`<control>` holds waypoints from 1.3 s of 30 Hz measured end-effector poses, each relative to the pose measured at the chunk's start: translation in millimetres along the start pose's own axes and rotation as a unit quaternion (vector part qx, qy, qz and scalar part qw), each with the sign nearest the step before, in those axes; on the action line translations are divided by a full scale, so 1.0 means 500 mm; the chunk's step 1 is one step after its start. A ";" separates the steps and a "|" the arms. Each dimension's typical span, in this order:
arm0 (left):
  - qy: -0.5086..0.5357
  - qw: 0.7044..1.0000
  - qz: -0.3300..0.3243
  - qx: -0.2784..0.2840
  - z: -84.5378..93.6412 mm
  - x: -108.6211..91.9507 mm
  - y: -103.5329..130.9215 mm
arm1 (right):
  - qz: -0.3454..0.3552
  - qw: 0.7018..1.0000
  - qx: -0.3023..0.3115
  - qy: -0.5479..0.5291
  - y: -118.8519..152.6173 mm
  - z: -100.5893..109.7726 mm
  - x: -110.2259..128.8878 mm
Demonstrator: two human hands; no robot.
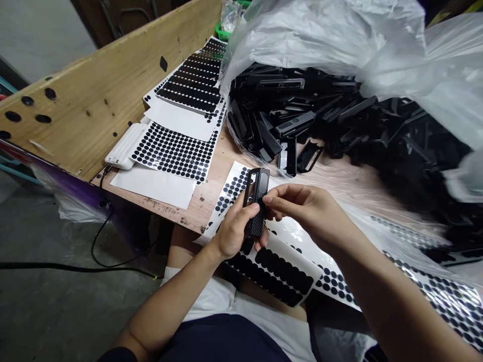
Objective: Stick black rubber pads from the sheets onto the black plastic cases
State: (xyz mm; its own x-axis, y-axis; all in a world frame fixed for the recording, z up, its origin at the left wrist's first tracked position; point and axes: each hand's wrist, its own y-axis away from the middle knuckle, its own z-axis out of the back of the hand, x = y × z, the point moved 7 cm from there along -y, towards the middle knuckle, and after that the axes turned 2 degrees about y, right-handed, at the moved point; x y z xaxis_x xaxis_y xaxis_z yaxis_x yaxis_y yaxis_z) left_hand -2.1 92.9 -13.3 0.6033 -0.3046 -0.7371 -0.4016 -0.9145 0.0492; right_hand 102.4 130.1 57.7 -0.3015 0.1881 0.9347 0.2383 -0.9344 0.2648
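Observation:
A black carbon-patterned plastic part point(260, 193) with a slot along its left side is held upright over the table's front edge. My left hand point(236, 226) is closed round its lower half, the thumb across its face. At its right edge, the pinched thumb and index finger of my right hand point(294, 201) touch the part; anything between those fingertips is too small to make out. Below the hands, a sheet of large black round stickers point(285, 271) hangs over the edge. Another sheet with small black dots point(230, 188) lies just behind my left hand.
A clear plastic bag point(324, 37) spills many black plastic parts point(294, 123) across the back and right. More sticker sheets point(171, 151) and a white power bank point(126, 146) with a cable lie at left, beside a wooden board point(98, 95). Dotted sheets point(445, 301) extend along the right front.

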 end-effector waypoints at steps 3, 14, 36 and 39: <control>0.004 1.000 0.001 -0.005 0.001 0.001 0.000 | 0.012 1.000 -0.007 0.016 0.001 0.000 0.005; 0.008 1.000 0.011 -0.014 -0.007 -0.006 0.001 | 0.111 0.981 -0.076 0.139 0.024 0.005 0.018; 0.090 0.990 -0.008 -0.105 0.015 -0.029 -0.007 | 0.282 0.927 -0.098 0.228 0.113 -0.008 -0.042; 0.038 0.999 0.007 -0.034 0.000 -0.023 -0.004 | 0.168 0.973 -0.157 0.035 0.102 0.067 -0.042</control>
State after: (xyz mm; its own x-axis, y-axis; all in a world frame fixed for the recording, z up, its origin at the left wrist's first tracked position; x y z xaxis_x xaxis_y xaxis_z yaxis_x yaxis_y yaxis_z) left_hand -8.3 98.1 -5.0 0.6501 -0.3340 -0.6825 -0.3640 -0.9253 0.1062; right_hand 151.9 88.6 59.6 -0.3198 -0.1541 0.9349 0.0437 -0.9880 -0.1479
